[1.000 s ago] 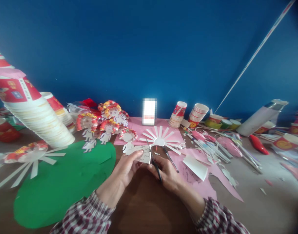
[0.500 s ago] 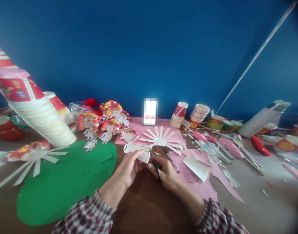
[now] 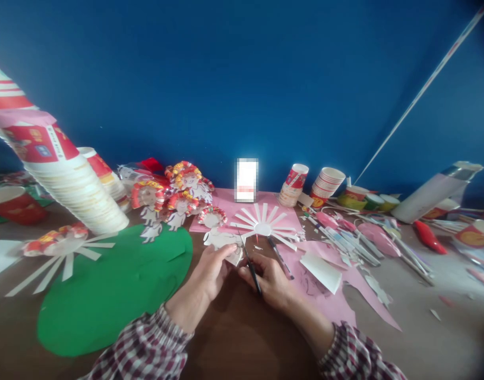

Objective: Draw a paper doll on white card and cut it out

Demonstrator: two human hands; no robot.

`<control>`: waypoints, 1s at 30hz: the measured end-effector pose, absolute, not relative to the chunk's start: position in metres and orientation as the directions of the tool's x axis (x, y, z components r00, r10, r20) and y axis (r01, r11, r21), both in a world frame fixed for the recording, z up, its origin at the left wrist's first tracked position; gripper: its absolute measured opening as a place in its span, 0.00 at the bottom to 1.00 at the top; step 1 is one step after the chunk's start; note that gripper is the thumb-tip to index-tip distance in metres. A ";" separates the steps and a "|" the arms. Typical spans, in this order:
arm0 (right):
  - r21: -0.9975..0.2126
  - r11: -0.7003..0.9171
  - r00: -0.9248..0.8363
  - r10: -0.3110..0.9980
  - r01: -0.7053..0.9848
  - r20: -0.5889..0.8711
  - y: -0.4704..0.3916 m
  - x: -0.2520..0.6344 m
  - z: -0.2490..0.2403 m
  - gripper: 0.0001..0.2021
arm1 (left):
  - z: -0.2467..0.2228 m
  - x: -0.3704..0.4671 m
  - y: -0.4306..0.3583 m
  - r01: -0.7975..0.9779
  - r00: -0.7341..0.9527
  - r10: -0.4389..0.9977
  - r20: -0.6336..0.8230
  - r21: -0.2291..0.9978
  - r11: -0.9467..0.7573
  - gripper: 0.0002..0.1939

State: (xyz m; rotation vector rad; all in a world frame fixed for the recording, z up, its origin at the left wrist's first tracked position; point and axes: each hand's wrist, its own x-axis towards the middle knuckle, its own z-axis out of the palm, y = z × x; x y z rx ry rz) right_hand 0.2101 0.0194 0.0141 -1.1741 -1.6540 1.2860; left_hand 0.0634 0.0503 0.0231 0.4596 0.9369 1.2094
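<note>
My left hand (image 3: 215,269) pinches a small piece of white paper (image 3: 234,257) with lines drawn on it, thumb on top. In my right hand (image 3: 270,279) is a pair of dark-handled scissors (image 3: 250,266), its blades pointing away from me and lying close against the paper's right edge. Just beyond the paper lies a white paper figure (image 3: 215,237) with a ring of red and white decoration round its head. Behind the scissors, a flattened paper cup cut into white strips (image 3: 263,228) spreads out like a sun.
A green paper sheet (image 3: 119,295) lies to the left, under part of another strip-cut cup (image 3: 65,248). Tall cup stacks (image 3: 79,190) lean at far left. Decorated figures (image 3: 180,203) stand behind. Pink paper (image 3: 316,295), a pen (image 3: 280,257) and markers (image 3: 356,245) cover the right side.
The view has shifted slightly, so the table's things appear a little further right. Both hands keep their grips, and the scissors stay beside the paper.
</note>
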 end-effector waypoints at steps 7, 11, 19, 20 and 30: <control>-0.976 0.046 -0.337 0.941 0.212 -0.029 0.018 0.211 0.018 0.11 | 0.025 0.063 0.050 -0.562 0.067 0.926 -0.372 0.752 0.343 0.13; -0.971 0.067 -0.333 0.943 0.231 -0.014 0.019 0.211 0.022 0.11 | 0.026 0.063 0.049 -0.544 0.074 0.929 -0.363 0.766 0.342 0.13; -0.965 0.079 -0.329 0.944 0.248 -0.007 0.018 0.212 0.021 0.12 | 0.026 0.061 0.048 -0.539 0.120 0.941 -0.317 0.775 0.329 0.12; -0.966 0.079 -0.331 0.943 0.245 -0.007 0.019 0.212 0.021 0.12 | 0.026 0.061 0.049 -0.540 0.125 0.942 -0.312 0.775 0.329 0.12; -0.954 0.068 -0.328 0.944 0.291 -0.032 0.019 0.213 0.022 0.11 | 0.025 0.062 0.050 -0.547 0.067 0.930 -0.362 0.766 0.338 0.16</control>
